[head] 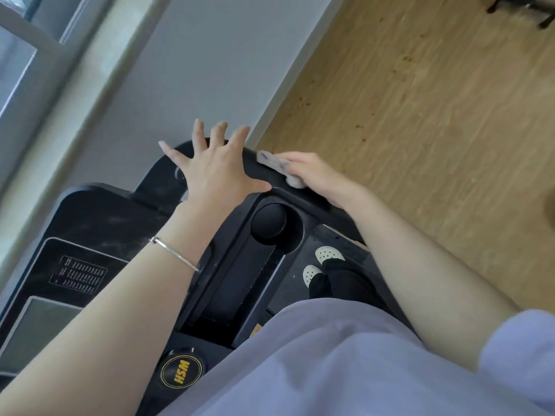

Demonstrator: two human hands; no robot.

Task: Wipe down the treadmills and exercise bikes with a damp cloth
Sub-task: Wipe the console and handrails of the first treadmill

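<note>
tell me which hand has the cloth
The right hand, gripping the pale cloth against the treadmill's black handrail. The left hand, with the bracelet, is spread open and holds nothing.

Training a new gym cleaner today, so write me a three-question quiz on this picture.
1. Which hand holds the cloth? A) left B) right C) neither
2. True or false: the left hand is curled into a fist.
3. Fill in: the cloth is pressed against the black ____.

Key
1. B, the right hand.
2. False, its fingers are spread out straight.
3. handrail
</note>
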